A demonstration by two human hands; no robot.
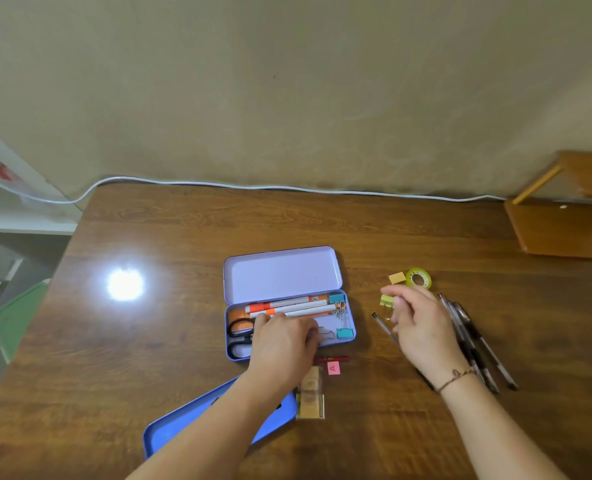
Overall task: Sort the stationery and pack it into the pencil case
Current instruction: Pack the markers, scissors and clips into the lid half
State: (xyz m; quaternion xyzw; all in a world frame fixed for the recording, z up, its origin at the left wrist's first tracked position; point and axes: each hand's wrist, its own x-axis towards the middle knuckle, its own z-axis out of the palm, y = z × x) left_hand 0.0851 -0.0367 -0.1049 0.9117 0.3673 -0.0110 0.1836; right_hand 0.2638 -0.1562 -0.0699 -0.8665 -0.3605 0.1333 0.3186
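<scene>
An open lilac tin pencil case (280, 277) lies mid-table with its lid flat behind. Inside are orange-and-white markers (287, 303), black scissors (239, 336), and two teal binder clips (344, 333). My left hand (282, 344) rests inside the case over its front part, fingers bent down; what they touch is hidden. My right hand (419, 323) hovers right of the case and pinches a yellow-green binder clip (387, 301) by its wire handles. Dark pens (474, 344) lie to the right, and another pen (382, 325) lies partly under that hand.
A tape roll (419, 278) and an orange binder clip (397, 278) lie behind my right hand. A pink "A" tag (333, 368), a red pen (334, 359), a small clear packet (310, 398) and a blue tray (169, 427) are at the front. A white cable (287, 187) runs along the table's back edge.
</scene>
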